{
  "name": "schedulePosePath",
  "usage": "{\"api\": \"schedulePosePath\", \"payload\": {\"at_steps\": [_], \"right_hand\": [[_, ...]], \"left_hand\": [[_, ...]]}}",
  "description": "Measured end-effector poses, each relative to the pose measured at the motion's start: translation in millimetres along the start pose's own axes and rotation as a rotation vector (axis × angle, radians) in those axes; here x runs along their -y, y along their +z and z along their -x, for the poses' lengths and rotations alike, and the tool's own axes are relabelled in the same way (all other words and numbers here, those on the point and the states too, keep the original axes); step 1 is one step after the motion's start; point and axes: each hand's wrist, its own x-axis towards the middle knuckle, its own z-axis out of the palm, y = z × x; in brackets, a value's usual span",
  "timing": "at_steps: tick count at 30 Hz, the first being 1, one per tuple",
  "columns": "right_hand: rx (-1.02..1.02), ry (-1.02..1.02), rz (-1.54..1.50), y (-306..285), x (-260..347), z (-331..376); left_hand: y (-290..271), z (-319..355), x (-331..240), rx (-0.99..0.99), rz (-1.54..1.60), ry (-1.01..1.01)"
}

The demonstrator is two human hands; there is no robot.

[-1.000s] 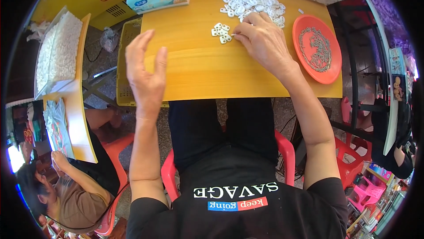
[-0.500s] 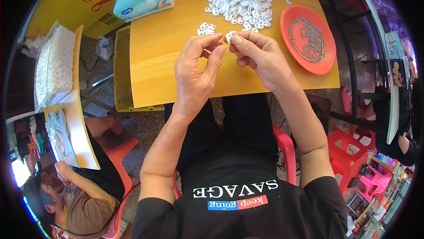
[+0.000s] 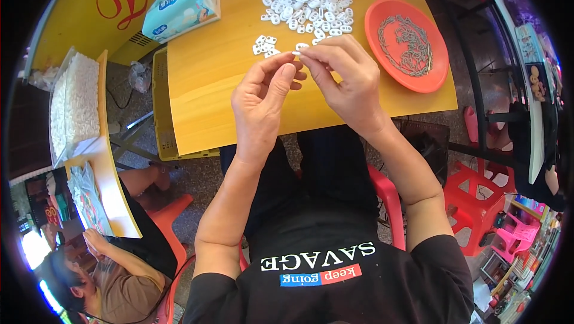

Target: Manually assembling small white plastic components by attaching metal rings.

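My right hand (image 3: pixel 350 78) pinches a small white plastic piece (image 3: pixel 296 53) between thumb and fingertips, above the yellow table (image 3: pixel 221 78). Facing it is my left hand (image 3: pixel 263 96), its fingers bent and the thumb apart from the index finger. The left index fingertip comes up to the white piece; whether it touches cannot be told. Just beyond the hands lies a large pile of white two-holed oval plastic pieces (image 3: pixel 308 1). A smaller cluster of white pieces (image 3: pixel 265 45) sits beyond my left fingertips. A red plate (image 3: pixel 373 55) holding thin metal pins (image 3: pixel 412 46) stands right of my right hand.
A blue tissue pack (image 3: pixel 182 10) stands at the far left of the table. Left of it, a side table (image 3: pixel 122 204) bears a clear box of white pieces (image 3: pixel 75 102). A person (image 3: pixel 116 282) sits at lower left. Red stools (image 3: pixel 478 201) stand at right.
My right hand has turned more palm-down, so the white piece shows edge-on at its fingertips. The left index fingertip has come closer to it. The whole view has shifted slightly.
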Motion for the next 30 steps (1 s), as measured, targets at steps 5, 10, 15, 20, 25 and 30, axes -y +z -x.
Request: {"api": "schedulePosePath", "payload": {"at_steps": [5, 10, 15, 20, 25, 30], "right_hand": [[0.033, -0.22, 0.078, -0.5, -3.9, 0.6], [0.068, -0.051, -0.089, 1.2, 0.9, 6.7], [0.089, -0.035, -0.07, -5.8, -2.9, 7.0], [0.122, 0.056, -0.172, -4.1, 1.8, 9.0], [0.089, 0.355, -0.307, -6.8, 14.6, 11.7], [0.107, 0.315, -0.268, -13.2, 7.2, 15.5]], "left_hand": [[-0.9, -4.3, 2.5, -0.026, 0.212, -0.163], [-3.4, -4.1, 7.8, -0.018, 0.22, -0.147], [-4.5, -5.1, 11.2, 0.006, 0.353, -0.223], [-10.3, -4.1, 10.2, -0.026, 0.342, -0.277], [1.1, 3.0, 11.1, -0.039, 0.291, -0.199], [16.0, 8.3, 14.3, -0.045, 0.165, -0.095]]}}
